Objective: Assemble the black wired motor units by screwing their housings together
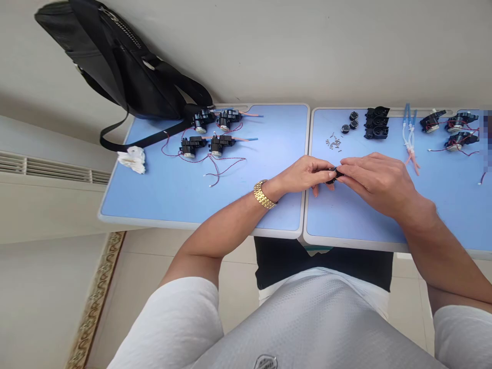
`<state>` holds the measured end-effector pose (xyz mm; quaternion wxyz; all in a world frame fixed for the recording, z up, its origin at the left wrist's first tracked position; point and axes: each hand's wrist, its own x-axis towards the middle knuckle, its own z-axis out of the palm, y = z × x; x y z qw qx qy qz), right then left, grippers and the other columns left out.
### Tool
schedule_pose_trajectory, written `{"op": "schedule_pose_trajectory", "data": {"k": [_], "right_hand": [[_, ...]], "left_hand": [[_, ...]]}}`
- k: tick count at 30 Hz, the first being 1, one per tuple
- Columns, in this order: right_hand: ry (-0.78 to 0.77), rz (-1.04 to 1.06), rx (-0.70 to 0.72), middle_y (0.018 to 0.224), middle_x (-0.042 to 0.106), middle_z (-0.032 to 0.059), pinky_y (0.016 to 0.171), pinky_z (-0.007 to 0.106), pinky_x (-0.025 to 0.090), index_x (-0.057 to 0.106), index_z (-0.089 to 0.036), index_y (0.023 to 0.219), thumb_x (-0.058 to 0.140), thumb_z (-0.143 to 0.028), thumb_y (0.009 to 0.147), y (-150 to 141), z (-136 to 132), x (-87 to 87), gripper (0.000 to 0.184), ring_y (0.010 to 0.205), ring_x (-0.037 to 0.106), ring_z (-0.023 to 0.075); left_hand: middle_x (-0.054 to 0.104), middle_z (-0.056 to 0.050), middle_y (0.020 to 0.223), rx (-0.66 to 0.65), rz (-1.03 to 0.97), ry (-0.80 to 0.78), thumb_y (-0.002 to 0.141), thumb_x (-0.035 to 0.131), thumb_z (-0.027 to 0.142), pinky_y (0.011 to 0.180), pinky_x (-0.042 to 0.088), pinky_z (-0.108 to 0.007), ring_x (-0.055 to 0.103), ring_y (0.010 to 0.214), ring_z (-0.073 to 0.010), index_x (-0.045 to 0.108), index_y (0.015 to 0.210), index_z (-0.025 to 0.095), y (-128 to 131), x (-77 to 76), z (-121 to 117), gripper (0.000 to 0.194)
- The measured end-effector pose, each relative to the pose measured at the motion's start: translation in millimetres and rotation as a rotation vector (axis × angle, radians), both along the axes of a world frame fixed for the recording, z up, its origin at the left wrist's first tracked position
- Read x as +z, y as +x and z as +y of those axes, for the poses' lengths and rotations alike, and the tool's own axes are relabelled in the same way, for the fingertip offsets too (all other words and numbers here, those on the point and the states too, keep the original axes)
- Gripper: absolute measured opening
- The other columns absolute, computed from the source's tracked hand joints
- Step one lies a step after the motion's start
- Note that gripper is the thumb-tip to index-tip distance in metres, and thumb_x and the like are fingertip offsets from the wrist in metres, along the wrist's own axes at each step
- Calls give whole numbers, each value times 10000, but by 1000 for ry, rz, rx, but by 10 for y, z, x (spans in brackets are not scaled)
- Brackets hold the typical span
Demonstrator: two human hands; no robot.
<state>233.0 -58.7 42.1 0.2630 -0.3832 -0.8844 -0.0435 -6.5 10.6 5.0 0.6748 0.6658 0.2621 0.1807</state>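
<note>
My left hand (313,174), with a gold watch (264,195) at the wrist, pinches a small black plastic part (333,175). My right hand (378,182) grips the same part from the other side, thumb and fingertips closed on it. Fingers cover most of the part, so its full shape is hidden. Just beyond the hands lies a scatter of small screws (334,142). Behind them sit a few round black parts (353,124) and a stack of black plastic housings (376,123).
Several motor assemblies with wires (216,145) lie on the left blue table (161,200), near a crumpled tissue (132,160) and a black bag (126,66). Right of the housings are blue and pink tubes (410,138) and more motor assemblies (457,141). A wall (307,51) stands behind.
</note>
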Motion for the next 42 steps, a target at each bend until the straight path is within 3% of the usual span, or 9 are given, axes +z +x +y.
{"op": "schedule_pose_trajectory", "data": {"k": [7, 13, 22, 29, 42], "right_hand": [[33, -109, -84, 993, 840, 52, 617, 382, 483, 741, -201, 997, 601, -204, 1120, -71, -111, -5, 186, 747, 731, 183], [26, -108, -102, 1026, 836, 53, 541, 368, 392, 715, -199, 1015, 564, -221, 1142, -63, -125, -51, 199, 751, 721, 166], [35, -108, -66, 1032, 832, 53, 536, 353, 365, 704, -189, 1007, 551, -214, 1151, -45, -97, -31, 212, 755, 716, 149], [22, -129, -38, 1044, 831, 52, 540, 338, 357, 697, -165, 1055, 537, -183, 1155, -42, -105, 41, 190, 756, 719, 133], [-43, -135, -43, 1040, 832, 41, 573, 318, 360, 689, -184, 1080, 518, -216, 1166, -2, -97, 21, 194, 800, 737, 145]], "left_hand": [[842, -117, 948, -31, 29, -1, 968, 778, 658, 592, 619, -216, 741, 720, -148, 820, 1027, 123, -10, -10, 24, 540], [840, -117, 977, -61, 30, -8, 988, 753, 687, 602, 627, -230, 715, 666, -127, 815, 1053, 120, -36, 9, 43, 573], [833, -116, 995, -100, 13, -44, 942, 762, 783, 628, 602, -228, 679, 622, -96, 812, 1091, 119, -55, 79, 55, 682], [835, -122, 1009, -125, -6, -51, 945, 761, 785, 637, 598, -234, 675, 644, -100, 819, 1134, 115, -59, 63, 65, 699], [831, -120, 1022, -137, -5, -62, 929, 768, 800, 642, 606, -221, 675, 663, -95, 815, 1161, 114, -61, 73, 63, 725]]}}
